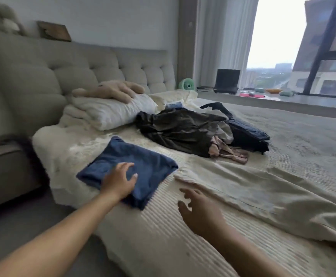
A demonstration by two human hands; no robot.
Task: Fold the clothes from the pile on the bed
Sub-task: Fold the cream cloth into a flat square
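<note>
Left hand [121,181] resting on near edge of folded blue garment [132,166], fingers spread and relaxed, nothing pinched. Right hand [200,209] at 4 o'clock from that garment, fingers spread, gripping nothing; contact with bed [163,236] below cannot be told. Folded blue garment lying flat on bed, near its left edge. Pile of unfolded clothes [187,130] at 1 o'clock from folded garment, well apart from both hands: dark olive piece on top, navy item [249,134] at its right, pinkish cloth [229,151] at near side. White pillow [111,112] at 11 o'clock from pile, plush toy [113,89] lying on top. Cream blanket [263,186] spread at 3 o'clock from right hand.
</note>
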